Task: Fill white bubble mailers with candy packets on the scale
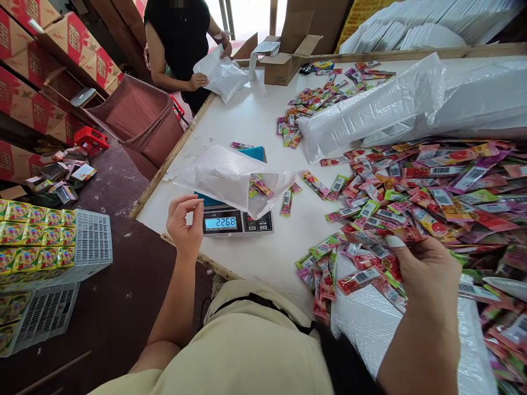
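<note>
My left hand [185, 225] is raised beside the digital scale [239, 220], thumb and fingertips brought together with nothing visible in them. The scale's lit display reads 2268. On its blue platform [253, 153] lies a white bubble mailer [218, 175], its mouth gaping to the right with several small sachets [260, 186] showing inside. My right hand [430, 269] reaches into the pile of colourful sachets [436, 192] on the right. Its thumb, with a white covering on the tip, pinches a red sachet [407, 235]; the other fingers are partly hidden.
Filled bubble mailers [374, 115] lie behind the pile. Another mailer [354, 323] lies under my right forearm. Across the table, a person [177, 44] in black handles a white mailer [224, 74] near an open cardboard box [284, 60]. Crates [94, 236] stand left.
</note>
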A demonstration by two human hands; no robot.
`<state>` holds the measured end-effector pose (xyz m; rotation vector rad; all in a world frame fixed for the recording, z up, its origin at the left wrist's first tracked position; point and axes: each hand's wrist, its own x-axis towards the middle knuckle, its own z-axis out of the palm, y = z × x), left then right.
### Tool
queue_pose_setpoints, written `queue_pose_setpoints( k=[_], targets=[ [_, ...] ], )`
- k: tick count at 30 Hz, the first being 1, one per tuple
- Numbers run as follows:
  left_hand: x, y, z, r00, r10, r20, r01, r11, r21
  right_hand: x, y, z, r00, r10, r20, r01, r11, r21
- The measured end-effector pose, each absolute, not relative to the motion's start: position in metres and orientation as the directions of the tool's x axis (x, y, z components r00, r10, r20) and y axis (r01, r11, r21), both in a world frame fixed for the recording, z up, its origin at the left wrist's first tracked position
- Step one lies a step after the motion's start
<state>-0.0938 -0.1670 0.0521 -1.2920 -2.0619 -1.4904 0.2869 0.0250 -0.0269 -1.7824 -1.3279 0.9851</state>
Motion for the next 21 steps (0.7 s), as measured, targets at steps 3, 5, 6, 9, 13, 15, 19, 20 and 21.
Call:
queue_pose_setpoints(
  k=[3,5,6,9,13,15,19,20,21],
  targets=[
    [-0.095,-0.168,0.052,-0.546,0.489,0.68,0.801,0.069,0.594,0.292,0.034,-0.039,0.183,0.977,-0.105,0.592,-0.195,-0.782],
    [-0.096,-0.167,0.054,-0.515,0.487,0.706,0.832,0.084,0.549,0.283,0.038,-0.045,0.201,0.978,0.051,0.706,-0.109,-0.7],
    [-0.096,-0.166,0.054,-0.489,0.489,0.722,0.853,0.097,0.512,0.273,0.039,-0.046,0.177,0.975,0.136,0.738,-0.04,-0.674],
    [-0.092,-0.162,0.054,-0.385,0.536,0.751,0.917,0.129,0.378,0.221,0.035,-0.042,-0.094,0.973,0.209,0.672,0.217,-0.708],
    [-0.07,-0.151,0.035,-0.164,0.71,0.685,0.985,0.083,0.15,0.134,0.029,-0.023,-0.4,0.909,0.115,0.454,0.305,-0.837],
    [-0.065,-0.141,0.022,-0.042,0.779,0.626,0.999,0.017,0.046,0.103,0.031,-0.012,-0.49,0.859,0.146,0.401,0.371,-0.838],
    [-0.117,-0.104,0.033,-0.049,0.739,0.672,0.996,-0.016,0.09,0.099,0.045,0.005,-0.536,0.824,0.183,0.306,0.392,-0.868],
    [-0.145,-0.092,0.047,-0.112,0.696,0.709,0.988,0.003,0.154,0.109,0.05,0.005,-0.514,0.84,0.174,0.307,0.37,-0.877],
    [-0.178,-0.077,0.066,-0.188,0.649,0.737,0.973,0.022,0.229,0.123,0.055,0.001,-0.484,0.861,0.158,0.323,0.344,-0.882]
  ],
)
